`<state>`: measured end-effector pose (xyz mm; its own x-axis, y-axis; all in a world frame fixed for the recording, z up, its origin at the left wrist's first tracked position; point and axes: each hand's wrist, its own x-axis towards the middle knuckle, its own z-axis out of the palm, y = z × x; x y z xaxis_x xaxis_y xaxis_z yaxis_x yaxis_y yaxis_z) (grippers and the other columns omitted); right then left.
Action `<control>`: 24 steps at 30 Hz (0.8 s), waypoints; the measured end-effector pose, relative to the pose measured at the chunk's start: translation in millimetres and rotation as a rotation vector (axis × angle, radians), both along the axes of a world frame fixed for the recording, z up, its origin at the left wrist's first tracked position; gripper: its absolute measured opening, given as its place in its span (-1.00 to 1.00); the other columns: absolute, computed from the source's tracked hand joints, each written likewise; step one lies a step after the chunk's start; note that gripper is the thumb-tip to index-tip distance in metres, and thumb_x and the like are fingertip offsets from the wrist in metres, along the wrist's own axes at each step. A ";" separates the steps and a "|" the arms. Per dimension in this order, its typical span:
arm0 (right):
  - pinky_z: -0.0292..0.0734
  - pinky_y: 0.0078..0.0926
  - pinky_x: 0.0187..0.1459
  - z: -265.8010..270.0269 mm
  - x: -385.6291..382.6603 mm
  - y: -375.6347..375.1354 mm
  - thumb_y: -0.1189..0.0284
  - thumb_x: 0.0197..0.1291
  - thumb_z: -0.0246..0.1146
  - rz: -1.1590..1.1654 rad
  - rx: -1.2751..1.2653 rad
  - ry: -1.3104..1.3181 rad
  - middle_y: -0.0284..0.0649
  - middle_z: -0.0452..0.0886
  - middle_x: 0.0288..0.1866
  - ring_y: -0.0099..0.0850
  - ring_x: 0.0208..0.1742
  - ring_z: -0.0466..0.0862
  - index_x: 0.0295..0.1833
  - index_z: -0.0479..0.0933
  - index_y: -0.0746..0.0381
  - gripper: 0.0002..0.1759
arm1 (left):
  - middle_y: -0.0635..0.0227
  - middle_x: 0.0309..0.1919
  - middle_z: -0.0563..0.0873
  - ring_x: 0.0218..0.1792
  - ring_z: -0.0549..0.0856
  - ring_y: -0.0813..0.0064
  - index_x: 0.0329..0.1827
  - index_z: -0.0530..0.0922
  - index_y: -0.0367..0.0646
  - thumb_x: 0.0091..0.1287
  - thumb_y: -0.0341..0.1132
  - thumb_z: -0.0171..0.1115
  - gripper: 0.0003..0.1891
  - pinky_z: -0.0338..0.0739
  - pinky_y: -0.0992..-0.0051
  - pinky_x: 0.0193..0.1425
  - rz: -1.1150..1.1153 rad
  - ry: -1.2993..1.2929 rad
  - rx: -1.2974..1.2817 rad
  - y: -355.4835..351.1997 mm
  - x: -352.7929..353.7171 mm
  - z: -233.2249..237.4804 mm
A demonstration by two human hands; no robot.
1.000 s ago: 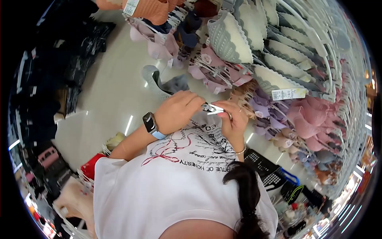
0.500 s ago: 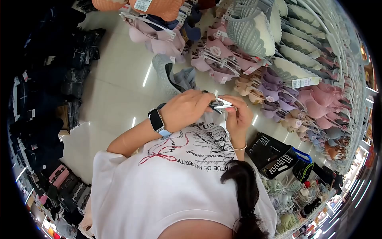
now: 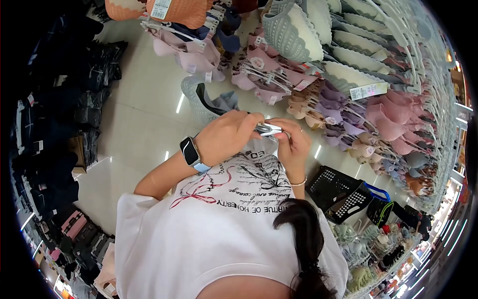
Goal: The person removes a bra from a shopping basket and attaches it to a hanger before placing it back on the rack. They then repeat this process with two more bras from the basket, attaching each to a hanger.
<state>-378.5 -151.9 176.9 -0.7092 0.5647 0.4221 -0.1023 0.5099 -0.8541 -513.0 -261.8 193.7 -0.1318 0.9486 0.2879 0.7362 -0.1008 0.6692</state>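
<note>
In front of my chest, my left hand [image 3: 226, 137], with a watch on its wrist, is closed on dark grey fabric of a bra. The grey bra [image 3: 199, 102] hangs just beyond that hand, its cups turned away. Between my two hands shows the white clip end of a hanger [image 3: 269, 129]. My right hand [image 3: 295, 142], with a bracelet and a ring, pinches this clip between thumb and fingers. Part of the bra and hanger is hidden behind my left fingers.
Racks of bras on white hangers, including grey-green ones [image 3: 294, 32] and pink ones [image 3: 393, 117], stand ahead and right. A black perforated basket [image 3: 336, 192] is at my right. Dark packaged clothes [image 3: 102, 65] line the left, across a tiled floor [image 3: 144, 94].
My hands stay together at the hanger clip, with slight finger movement. The racks and the bra have shifted slightly left in view.
</note>
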 end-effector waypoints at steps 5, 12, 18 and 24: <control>0.42 -0.59 -0.43 3.0 0.0 7.2 0.53 -0.05 0.21 0.032 0.011 -0.005 -0.15 0.57 -0.39 -0.37 -0.46 0.55 -0.31 0.47 0.34 -0.85 | 0.16 -0.39 0.54 -0.39 0.54 0.18 -0.16 0.31 -0.24 0.02 -0.39 0.21 -0.65 0.42 0.36 -0.29 0.016 -0.019 -0.033 3.9 3.0 5.2; 0.39 -0.51 -0.29 3.3 -3.1 18.1 0.49 -0.05 0.21 0.052 0.167 -0.089 -0.16 0.51 -0.30 -0.33 -0.32 0.48 -0.22 0.47 0.33 -0.77 | 0.14 -0.43 0.53 -0.37 0.52 0.14 -0.17 0.34 -0.24 0.07 -0.40 0.14 -0.72 0.40 0.32 -0.31 0.049 -0.040 -0.041 13.9 4.8 2.5; 0.36 -0.38 -0.22 -5.9 27.7 2.1 0.30 -0.02 0.24 -0.360 0.525 -0.216 -0.08 0.32 -0.10 -0.26 -0.23 0.41 -0.08 0.37 0.33 -0.57 | 0.24 -0.48 0.51 -0.45 0.50 0.37 -0.11 0.36 -0.22 0.21 -0.41 -0.01 -0.80 0.37 0.49 -0.37 0.281 -0.241 -0.014 15.5 -1.0 -2.9; 0.40 -0.43 -0.22 -85.1 76.7 5.0 0.38 0.07 0.15 -0.782 0.236 0.316 -0.09 0.33 -0.12 -0.34 -0.27 0.42 -0.13 0.34 0.30 -0.71 | 0.39 -0.62 0.43 -0.58 0.38 0.64 -0.15 0.41 -0.21 0.27 -0.34 -0.05 -0.83 0.28 0.67 -0.48 0.452 -0.545 0.084 0.6 -23.0 -0.5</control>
<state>-301.8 -146.9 91.9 0.0147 0.7135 0.7005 0.1365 0.6926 -0.7083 -536.0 -261.2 193.3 -0.6533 0.7443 0.1383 0.2805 0.0684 0.9574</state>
